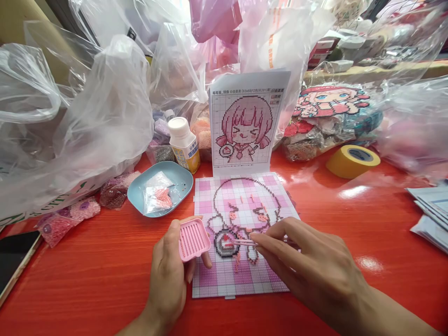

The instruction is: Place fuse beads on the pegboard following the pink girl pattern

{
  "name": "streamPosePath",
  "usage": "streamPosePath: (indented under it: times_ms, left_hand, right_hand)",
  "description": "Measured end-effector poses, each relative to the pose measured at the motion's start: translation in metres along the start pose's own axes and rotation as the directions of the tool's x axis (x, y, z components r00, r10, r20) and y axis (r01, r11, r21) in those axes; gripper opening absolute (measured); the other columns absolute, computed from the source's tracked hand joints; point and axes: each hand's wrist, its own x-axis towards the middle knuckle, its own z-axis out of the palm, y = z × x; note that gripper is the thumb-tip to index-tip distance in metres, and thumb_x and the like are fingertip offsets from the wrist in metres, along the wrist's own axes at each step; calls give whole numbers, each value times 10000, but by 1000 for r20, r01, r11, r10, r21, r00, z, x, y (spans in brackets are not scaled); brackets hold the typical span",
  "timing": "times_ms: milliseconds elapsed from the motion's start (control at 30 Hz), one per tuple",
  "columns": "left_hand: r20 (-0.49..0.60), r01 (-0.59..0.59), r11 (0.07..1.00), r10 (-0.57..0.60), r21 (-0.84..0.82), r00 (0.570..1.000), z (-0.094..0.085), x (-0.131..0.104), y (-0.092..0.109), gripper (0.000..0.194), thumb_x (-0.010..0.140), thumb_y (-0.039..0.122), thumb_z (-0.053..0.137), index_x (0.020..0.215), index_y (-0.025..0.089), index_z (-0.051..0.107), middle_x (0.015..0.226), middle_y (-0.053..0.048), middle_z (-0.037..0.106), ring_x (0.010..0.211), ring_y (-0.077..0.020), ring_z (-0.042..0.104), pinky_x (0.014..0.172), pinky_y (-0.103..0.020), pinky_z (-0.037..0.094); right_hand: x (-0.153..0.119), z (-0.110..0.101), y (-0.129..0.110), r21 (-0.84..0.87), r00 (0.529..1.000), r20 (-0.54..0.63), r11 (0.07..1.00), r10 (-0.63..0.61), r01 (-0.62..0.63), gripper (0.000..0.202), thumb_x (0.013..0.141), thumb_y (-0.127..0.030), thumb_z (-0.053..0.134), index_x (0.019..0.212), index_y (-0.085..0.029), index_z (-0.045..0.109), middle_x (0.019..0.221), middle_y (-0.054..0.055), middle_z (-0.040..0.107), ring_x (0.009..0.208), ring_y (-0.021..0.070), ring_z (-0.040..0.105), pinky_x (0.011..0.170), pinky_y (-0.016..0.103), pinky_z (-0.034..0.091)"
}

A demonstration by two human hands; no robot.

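My left hand [171,261] is closed around a small pink ridged bead tray [194,240], tilted beside the pegboard. Between the fingers of my right hand [308,261] is a pair of pink tweezers [244,242], its tips pointing left at the round cake motif on the board. The pegboard [206,284], checked in pink and white, lies flat on the red table. Small beads on it trace a dark head outline, with orange and pink bits for face and collar. Any bead at the tweezer tips is too small to make out. Behind the board stands a printed pattern sheet [241,126].
A blue dish [184,186] holding small bead bags sits left of the board, near a white-capped bottle [184,144]. Yellow tape [353,161] lies right, with papers [430,210] beyond. A phone [17,261] rests far left. Plastic bags [105,102] crowd the back.
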Motion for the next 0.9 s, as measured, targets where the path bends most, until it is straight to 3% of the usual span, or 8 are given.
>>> streamPosePath:
  times_ms: [267, 533, 667, 900]
  left_hand:
    - [7, -17, 1000, 17, -1, 1000, 1, 0, 0, 454, 876, 501, 386, 935, 114, 615, 490, -8, 610, 352, -104, 335, 368, -235, 288]
    - [-5, -14, 1000, 14, -13, 1000, 1, 1, 2, 442, 874, 495, 391, 894, 116, 618, 508, -19, 631, 354, -109, 360, 369, -242, 309]
    - [-10, -3, 1000, 3, -7, 1000, 1, 0, 4, 454, 855, 507, 416, 964, 109, 604, 554, -27, 665, 362, -116, 390, 376, -249, 320]
    - [-3, 0, 1000, 0, -9, 1000, 1, 2, 4, 434, 868, 492, 399, 887, 117, 617, 576, -41, 675, 366, -117, 384, 398, -259, 336]
  right_hand:
    - [13, -2, 0, -59, 999, -40, 998, -9, 6, 168, 862, -66, 541, 966, -170, 623, 754, 16, 566, 590, 107, 486, 457, 240, 270]
    - [1, 11, 13, 5, 1000, -23, 1000, 9, -9, 130, 890, -117, 555, 979, -184, 622, 781, 16, 572, 631, 92, 491, 517, 211, 346]
    - [-1, 11, 17, 29, 1000, -15, 1000, 6, -6, 141, 897, -120, 543, 996, -183, 621, 777, 17, 569, 621, 86, 482, 511, 204, 348]
    - [-3, 16, 13, 59, 999, 37, 998, 10, -12, 162, 907, -125, 507, 992, -175, 636, 767, 28, 564, 618, 105, 494, 492, 219, 349]
